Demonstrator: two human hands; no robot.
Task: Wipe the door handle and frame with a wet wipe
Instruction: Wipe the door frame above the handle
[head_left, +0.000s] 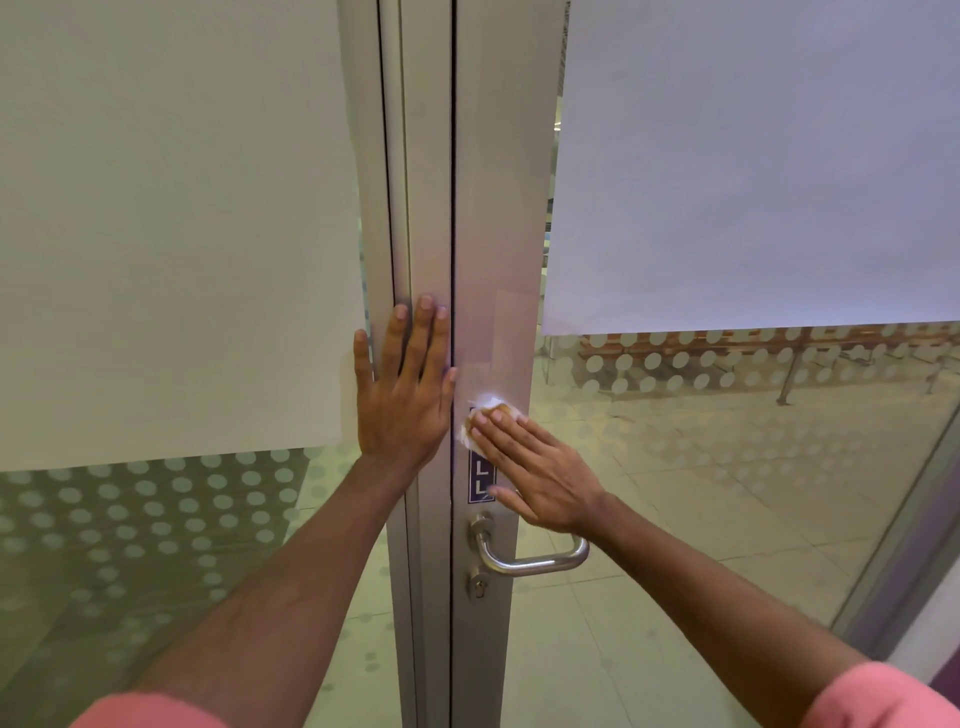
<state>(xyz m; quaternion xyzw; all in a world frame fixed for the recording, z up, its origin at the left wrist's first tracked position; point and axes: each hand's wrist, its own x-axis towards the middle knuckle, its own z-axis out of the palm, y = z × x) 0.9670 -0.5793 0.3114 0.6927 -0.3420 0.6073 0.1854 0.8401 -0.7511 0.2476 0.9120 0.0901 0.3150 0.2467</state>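
Glass panels (182, 234) flank the metal frame (493, 208). Left hand (402, 384) lies flat on the frame's left post, fingers straight and slightly spread. Right hand (535, 467), fingers straight and together, presses the wipe (485, 408) against the frame, over a sticker's (480, 480) top, above the handle (524, 564).

Crumpled wipe (487, 403) on frame (493, 208) above handle (524, 564)

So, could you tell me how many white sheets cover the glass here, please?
2. The left sheet covers the upper glass left of the door frame; the right sheet covers the upper glass right of it. More may be off-camera.
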